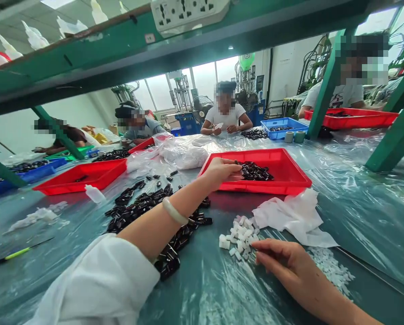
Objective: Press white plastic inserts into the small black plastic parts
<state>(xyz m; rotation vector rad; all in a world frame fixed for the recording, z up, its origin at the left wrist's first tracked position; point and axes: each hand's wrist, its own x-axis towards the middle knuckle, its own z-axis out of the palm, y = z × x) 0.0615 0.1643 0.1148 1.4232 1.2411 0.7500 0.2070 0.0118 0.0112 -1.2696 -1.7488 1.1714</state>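
Note:
My left hand point(222, 172) reaches over the near left part of a red tray point(266, 187). Its fingers are stretched out beside a heap of small glossy black parts point(256, 171); I make out nothing held in them. A pale bangle point(174, 212) circles that wrist. On the right, my right hand point(283, 262) hovers low, thumb and forefinger slightly apart at the edge of a pile of small white blocks point(241, 234). Beneath my left forearm spreads a larger pile of black parts point(137, 207), partly hidden by the arm.
A crumpled white cloth point(293, 214), tiny translucent pieces point(330, 268) and a thin rod point(371, 271) lie at right. At left are another red tray point(83, 178), a small bottle point(94, 194) and a yellow-green tool point(17, 254). A green shelf beam point(121, 45) crosses overhead. Several people sit beyond.

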